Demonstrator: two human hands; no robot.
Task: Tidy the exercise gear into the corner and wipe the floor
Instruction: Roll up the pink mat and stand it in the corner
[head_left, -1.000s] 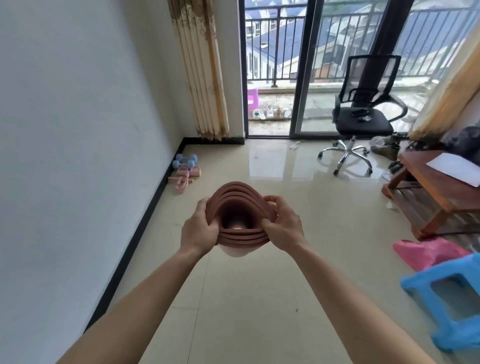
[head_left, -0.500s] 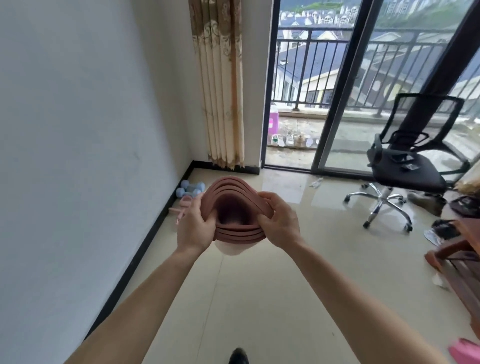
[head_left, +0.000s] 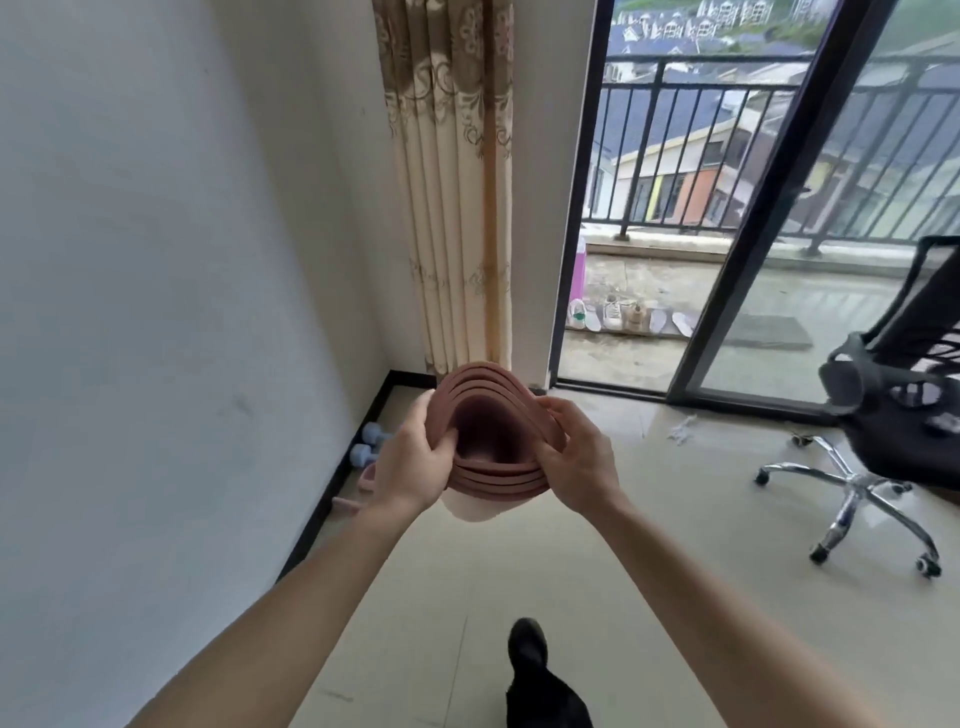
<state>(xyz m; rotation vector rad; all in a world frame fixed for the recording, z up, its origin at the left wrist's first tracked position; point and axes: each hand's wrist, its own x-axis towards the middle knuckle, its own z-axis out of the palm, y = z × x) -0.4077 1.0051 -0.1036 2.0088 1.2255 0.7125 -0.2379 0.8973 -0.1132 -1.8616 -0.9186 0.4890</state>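
Note:
A rolled brown exercise mat (head_left: 488, 415) is held end-on in front of me, its spiral layers facing the camera. My left hand (head_left: 413, 462) grips its left edge with fingers curled into the roll. On the other side my right hand (head_left: 576, 457) grips the right edge the same way. Beyond the mat, pale blue dumbbells (head_left: 370, 441) and a pink item (head_left: 363, 480) lie on the floor against the left wall, partly hidden by my left hand.
A white wall (head_left: 156, 312) with black skirting runs along the left to a corner with a beige curtain (head_left: 457, 182). A sliding glass door (head_left: 753, 234) opens onto a balcony. A black office chair (head_left: 883, 415) stands at right. My black shoe (head_left: 530, 654) is on the tiled floor.
I have walked toward the corner: the curtain, dumbbells and door are nearer, and the table and stools have left view. Both hands keep the same grip on the mat.

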